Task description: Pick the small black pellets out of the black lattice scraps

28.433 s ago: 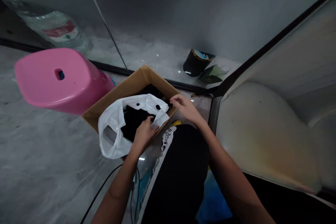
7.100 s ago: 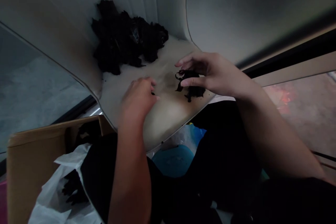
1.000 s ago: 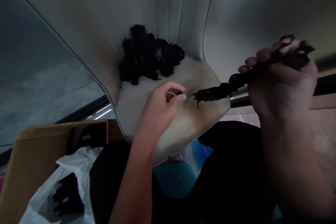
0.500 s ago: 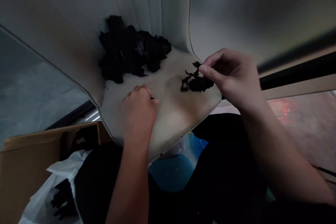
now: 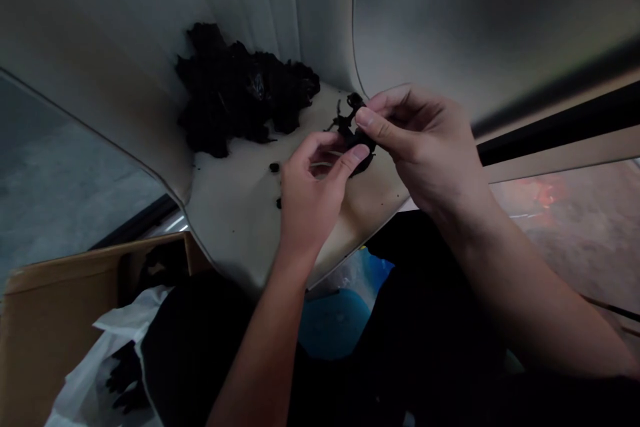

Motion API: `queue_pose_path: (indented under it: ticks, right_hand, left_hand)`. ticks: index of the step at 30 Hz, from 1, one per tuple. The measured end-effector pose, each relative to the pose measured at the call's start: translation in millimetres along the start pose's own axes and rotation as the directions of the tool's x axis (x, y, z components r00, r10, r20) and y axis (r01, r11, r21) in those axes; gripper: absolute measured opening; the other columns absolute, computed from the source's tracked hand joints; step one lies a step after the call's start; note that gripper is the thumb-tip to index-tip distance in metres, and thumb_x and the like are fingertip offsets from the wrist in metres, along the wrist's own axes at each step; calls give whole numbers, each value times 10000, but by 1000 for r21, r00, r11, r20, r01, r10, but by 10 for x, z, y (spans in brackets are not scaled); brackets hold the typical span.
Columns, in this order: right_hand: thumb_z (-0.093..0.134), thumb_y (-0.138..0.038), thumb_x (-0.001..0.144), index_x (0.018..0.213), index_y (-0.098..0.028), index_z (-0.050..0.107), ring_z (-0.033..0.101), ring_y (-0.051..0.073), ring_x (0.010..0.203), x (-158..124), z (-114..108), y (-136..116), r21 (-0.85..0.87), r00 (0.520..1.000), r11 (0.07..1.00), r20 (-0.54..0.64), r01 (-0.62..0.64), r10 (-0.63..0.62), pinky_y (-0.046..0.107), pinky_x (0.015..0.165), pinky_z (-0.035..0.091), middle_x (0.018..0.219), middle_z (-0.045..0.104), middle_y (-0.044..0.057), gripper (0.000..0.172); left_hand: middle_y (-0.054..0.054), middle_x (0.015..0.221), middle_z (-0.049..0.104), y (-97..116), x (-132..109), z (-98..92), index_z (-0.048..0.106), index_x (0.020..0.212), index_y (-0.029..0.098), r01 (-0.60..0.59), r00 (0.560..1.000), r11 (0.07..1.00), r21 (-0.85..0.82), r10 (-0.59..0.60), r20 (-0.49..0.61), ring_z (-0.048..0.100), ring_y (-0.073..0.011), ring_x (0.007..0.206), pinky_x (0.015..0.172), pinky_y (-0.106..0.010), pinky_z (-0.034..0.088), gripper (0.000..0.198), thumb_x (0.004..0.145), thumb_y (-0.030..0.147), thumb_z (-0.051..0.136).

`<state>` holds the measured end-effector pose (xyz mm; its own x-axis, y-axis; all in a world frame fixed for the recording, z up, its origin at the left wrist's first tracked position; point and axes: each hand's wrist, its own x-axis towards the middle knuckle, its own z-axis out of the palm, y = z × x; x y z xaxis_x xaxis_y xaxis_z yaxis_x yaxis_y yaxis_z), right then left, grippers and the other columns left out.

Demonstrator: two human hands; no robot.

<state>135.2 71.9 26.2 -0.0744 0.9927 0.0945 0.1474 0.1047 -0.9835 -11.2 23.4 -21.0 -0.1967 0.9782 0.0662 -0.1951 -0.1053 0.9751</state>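
Note:
Both hands meet over a cream chair seat [image 5: 235,213]. My right hand [image 5: 425,143] pinches a small black frilly piece [image 5: 353,130] between thumb and fingers. Facing it, my left hand [image 5: 313,190] has its thumb and forefinger closed on the lower part of the same piece, and a thin pale loop shows between its fingers. A heap of similar black pieces [image 5: 240,90] lies at the back of the seat, against the chair back. Two tiny black bits [image 5: 274,167] lie loose on the seat left of my left hand.
A cardboard box [image 5: 55,320] stands at the lower left with a white plastic bag [image 5: 105,373] holding more black pieces. A blue round object [image 5: 333,320] sits under the chair. My dark-clothed legs fill the bottom. Grey floor lies to the left, a reddish floor to the right.
My left hand has lifted off the seat and come up to the black piece in my right hand. A second ago the right hand was raised high with the piece stretched out.

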Motion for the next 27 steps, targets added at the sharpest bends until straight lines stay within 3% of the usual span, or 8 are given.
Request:
queue_pose_path:
  ticks: [2,5,10,14,17,23,27]
  right_hand:
    - [1021,-633,831,922,-265,812,797,207,989,-40,3,-24,-7,999,1000,16,-29,29,340,888,670,964,804,11,433]
    - [1021,-668,813,975,-285,815,806,217,1037,-73,-40,-24,12,997,998,49,-56,56,342,917,678,1007,815,9,464]
    - [1089,-538,762,989,-259,872,805,219,998,-117,-138,-30,-23,988,997,133,-73,76,370,946,678,1011,836,23,420]
    - [1090,-482,775,910,-260,897,788,218,901,-147,-176,-37,-76,995,996,89,-42,48,390,878,659,940,845,23,324]
    - [1110,-481,738,873,-266,887,771,225,867,-145,-182,-4,-88,998,996,52,-24,29,394,829,643,903,840,22,338]
    - [1080,-504,781,750,-245,850,745,223,782,-127,-195,14,-161,995,984,78,71,-59,394,783,616,802,819,29,348]
    - [1058,-482,812,727,-235,840,732,212,774,-140,-225,-24,-167,994,984,96,68,-52,385,804,585,755,800,15,340]
  left_hand:
    - [12,942,824,-30,18,-9,798,962,238,-47,998,998,-47,45,-39,786,-159,929,859,-273,613,179,983,334,948]
    - [0,950,830,-72,35,-30,813,958,233,-29,998,995,-97,23,-63,788,-163,931,854,-274,624,224,956,386,975]
    - [-8,959,828,-139,28,-51,820,1001,237,17,999,991,-133,-22,-42,776,-167,924,838,-282,627,182,1005,389,920]
    - [-13,987,829,-145,17,-33,827,1030,240,37,999,991,-129,-37,1,776,-169,953,864,-283,630,154,1020,375,901]
    - [-13,992,814,-130,-2,19,810,1015,241,62,998,984,-164,-64,-5,769,-172,964,867,-285,627,248,1012,466,914]
    - [-20,1069,842,-163,-50,82,828,1008,270,175,983,927,-331,-148,106,790,-212,1081,989,-327,634,411,912,643,970]
    - [2,1042,841,-197,-60,91,850,981,254,234,969,888,-396,-183,164,781,-175,1014,940,-272,625,500,678,515,1149]
